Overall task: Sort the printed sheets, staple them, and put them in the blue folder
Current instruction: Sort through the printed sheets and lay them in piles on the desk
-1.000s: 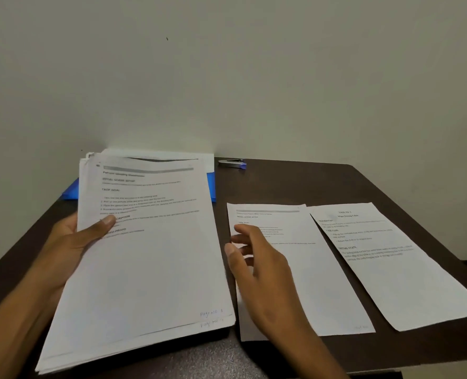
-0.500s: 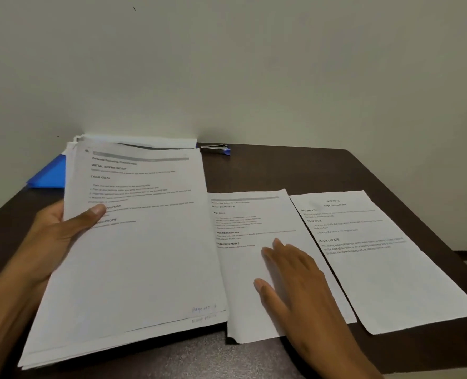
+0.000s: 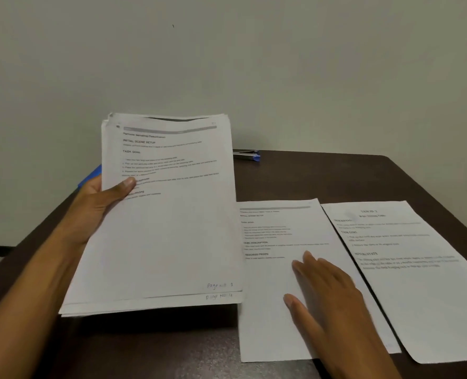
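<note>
While left hand [image 3: 95,203] grips stack [image 3: 161,228], right hand [image 3: 328,294] flat on sheet [image 3: 270,310]

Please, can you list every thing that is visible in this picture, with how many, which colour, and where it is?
stack of printed sheets: one stack, white, held up over the left part of the table
single printed sheets: two, white, flat on the table; one in the middle, one at the right
blue folder: one, blue, mostly hidden behind the stack, at the left rear
stapler: one, silver and blue, at the rear edge of the table
table: one, dark brown
wall: pale, behind the table
left hand: grips the left edge of the stack, thumb on top
right hand: fingers straight, flat on the middle sheet
</note>
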The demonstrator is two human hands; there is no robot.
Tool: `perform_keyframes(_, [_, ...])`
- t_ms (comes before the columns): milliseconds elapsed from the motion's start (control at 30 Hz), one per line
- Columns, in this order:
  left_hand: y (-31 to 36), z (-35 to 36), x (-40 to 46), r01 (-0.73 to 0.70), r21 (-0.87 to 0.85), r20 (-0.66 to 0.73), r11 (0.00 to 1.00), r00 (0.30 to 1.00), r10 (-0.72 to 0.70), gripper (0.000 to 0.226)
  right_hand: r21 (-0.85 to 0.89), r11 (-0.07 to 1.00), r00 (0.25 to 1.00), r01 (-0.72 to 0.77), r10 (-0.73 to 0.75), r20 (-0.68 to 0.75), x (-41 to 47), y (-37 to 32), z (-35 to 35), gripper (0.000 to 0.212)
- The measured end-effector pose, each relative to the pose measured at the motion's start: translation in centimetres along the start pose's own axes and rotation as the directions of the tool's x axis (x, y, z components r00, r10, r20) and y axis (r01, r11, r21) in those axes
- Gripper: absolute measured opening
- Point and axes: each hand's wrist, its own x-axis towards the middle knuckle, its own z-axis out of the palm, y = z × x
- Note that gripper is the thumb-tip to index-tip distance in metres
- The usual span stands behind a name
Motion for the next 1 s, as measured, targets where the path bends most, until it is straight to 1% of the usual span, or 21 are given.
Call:
perform_keyframes(33, [-0.1, -0.2, 0.2, -0.002, -0.017, -0.006, 1.000, 1.000, 0.002, 0.049, 0.010, 1.000, 1.000, -0.005, 0.005, -0.010, 0.0, -0.1, -0.3, 0.107])
perform_keyframes(100, [-0.4, -0.6, 0.5, 0.004, -0.058, -0.023, 0.998, 1.000, -0.005, 0.049, 0.077, 0.997, 0.996, -0.012, 0.019, -0.090, 0.2, -1.2, -0.8, 0.106])
perform_keyframes(167, [-1.0, -0.7, 0.7, 0.014, -0.110, -0.037, 0.994, 0.999, -0.018, 0.044, 0.182, 0.983, 0.979, 0.003, 0.034, -0.200, 0.4, -3.3, -1.6, 0.093])
perform_keyframes(200, [-1.3, -0.6, 0.7, 0.021, -0.130, -0.039, 0.991, 0.999, -0.027, 0.042, 0.250, 0.968, 0.977, 0.014, 0.040, -0.211, 0.7, -4.3, -2.0, 0.081])
perform_keyframes(267, [-1.8, -0.6, 0.6, 0.028, -0.158, -0.043, 0.987, 0.998, -0.035, 0.040, 0.361, 0.932, 0.988, 0.041, 0.015, -0.151, 2.0, -7.0, -2.9, 0.059])
perform_keyframes(333, [-2.1, -0.8, 0.4, 0.036, -0.167, -0.043, 0.985, 0.998, -0.044, 0.040, 0.467, 0.882, 0.991, 0.066, -0.005, -0.132, 4.0, -8.9, -3.0, 0.048])
perform_keyframes(400, [-2.4, -1.0, 0.3, 0.052, -0.172, -0.044, 0.984, 0.997, -0.060, 0.038, 0.537, 0.841, 0.992, 0.064, 0.005, -0.126, 6.3, -10.2, -2.4, 0.043])
perform_keyframes(500, [-2.8, -1.2, 0.3, 0.072, -0.184, -0.051, 0.980, 0.995, -0.083, 0.033, 0.617, 0.787, 0.995, 0.010, 0.055, -0.086, 8.9, -11.8, -1.4, 0.037])
perform_keyframes(600, [-3.1, -1.3, 0.4, 0.080, -0.170, -0.045, 0.982, 0.995, -0.089, 0.035, 0.697, 0.717, 0.989, -0.014, 0.113, -0.097, 10.3, -12.4, -0.9, 0.033])
perform_keyframes(767, [-3.2, -1.4, 0.6, 0.096, -0.151, -0.024, 0.984, 0.995, -0.100, 0.037, 0.776, 0.629, 0.978, -0.032, 0.181, -0.106, 11.2, -12.5, -0.2, 0.021])
perform_keyframes(867, [-3.0, -1.5, 0.5, 0.094, -0.149, -0.012, 0.984, 0.995, -0.097, 0.037, 0.785, 0.619, 0.975, -0.027, 0.191, -0.117, 11.3, -12.6, 0.2, 0.018])
perform_keyframes(1000, [-2.8, -1.4, 0.2, 0.127, -0.185, 0.002, 0.974, 0.992, -0.129, 0.038, 0.783, 0.622, 0.967, 0.003, 0.197, -0.160, 11.5, -12.5, 0.8, 0.014])
